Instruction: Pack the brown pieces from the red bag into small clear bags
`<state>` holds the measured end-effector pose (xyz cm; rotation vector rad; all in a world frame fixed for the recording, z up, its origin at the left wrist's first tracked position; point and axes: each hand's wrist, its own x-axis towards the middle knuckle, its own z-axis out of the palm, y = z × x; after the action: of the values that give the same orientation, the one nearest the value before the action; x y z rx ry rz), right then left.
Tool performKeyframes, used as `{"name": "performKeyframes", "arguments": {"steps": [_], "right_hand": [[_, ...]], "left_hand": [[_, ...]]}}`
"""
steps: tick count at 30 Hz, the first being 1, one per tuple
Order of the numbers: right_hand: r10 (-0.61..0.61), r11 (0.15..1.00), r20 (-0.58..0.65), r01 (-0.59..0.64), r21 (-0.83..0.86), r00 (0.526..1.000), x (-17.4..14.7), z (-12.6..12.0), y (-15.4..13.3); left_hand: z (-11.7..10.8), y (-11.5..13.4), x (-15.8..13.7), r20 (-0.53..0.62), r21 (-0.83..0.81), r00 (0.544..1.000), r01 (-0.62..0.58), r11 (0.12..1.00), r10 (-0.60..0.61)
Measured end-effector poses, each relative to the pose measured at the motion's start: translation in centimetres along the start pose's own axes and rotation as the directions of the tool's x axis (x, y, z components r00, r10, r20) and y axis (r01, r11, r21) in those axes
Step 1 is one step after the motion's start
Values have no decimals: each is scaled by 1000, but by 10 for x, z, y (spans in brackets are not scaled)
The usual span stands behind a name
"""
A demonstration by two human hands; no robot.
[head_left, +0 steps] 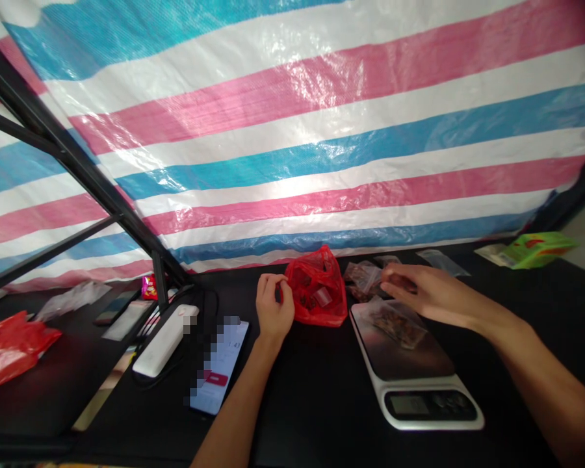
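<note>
My left hand [274, 311] is closed in a pinch at the left rim of a red plastic bag [332, 314]. Small dark pieces and a pale packet lie inside this bag. My right hand [426, 292] hovers over the far end of a white kitchen scale [383, 390], fingers curled; what they hold, if anything, is hidden. On the scale's metal plate rests a clear plastic bag of brown dried pieces [400, 327], just below my right fingers. More small clear bags of brown pieces [363, 279] lie between the red bag and my right hand.
Left of my left arm are a phone [221, 367] with a lit screen and a white power strip [160, 341] with black cable. Another red bag [14, 348] lies far left. A green packet [539, 250] sits back right. A black metal frame [90, 182] slants before striped sheeting.
</note>
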<state>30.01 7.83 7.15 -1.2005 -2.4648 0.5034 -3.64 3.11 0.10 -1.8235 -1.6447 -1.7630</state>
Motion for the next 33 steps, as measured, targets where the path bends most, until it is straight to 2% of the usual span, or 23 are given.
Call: {"name": "performKeyframes", "arguments": {"steps": [6,11,13,16,20,24,26,30,31,33], "right_hand": [[42,999,105,-45,23,994,-9,11,-11],[-20,998,99,14,62,995,-9,22,-16],[-46,994,60,41,98,997,-6,25,-16],[-74,976,-74,87,199,995,2,34,-18],[-85,937,-259,166,306,962,9,52,-31],[-66,902,-259,169,397,964,6,67,-50],[-32,842,-224,147,518,974,5,69,-55],[7,594,-78,59,802,997,8,67,-50],[18,559,-46,28,829,999,10,67,-47],[62,543,-17,-19,840,998,14,68,-42]], "left_hand": [[0,1,-1,12,11,1000,-10,1000,9],[-3,16,-4,50,-15,991,-122,992,123],[-4,28,-7,90,-52,978,-184,981,189],[-2,46,-16,226,-72,941,-242,968,252],[5,62,-29,389,-80,913,-101,992,125],[8,69,-36,471,-127,876,-46,991,101],[7,72,-36,461,-149,883,-22,989,89],[5,76,-35,473,-221,875,4,975,104],[6,76,-35,485,-233,866,-5,972,121],[7,75,-36,495,-252,858,-10,968,138]]}}
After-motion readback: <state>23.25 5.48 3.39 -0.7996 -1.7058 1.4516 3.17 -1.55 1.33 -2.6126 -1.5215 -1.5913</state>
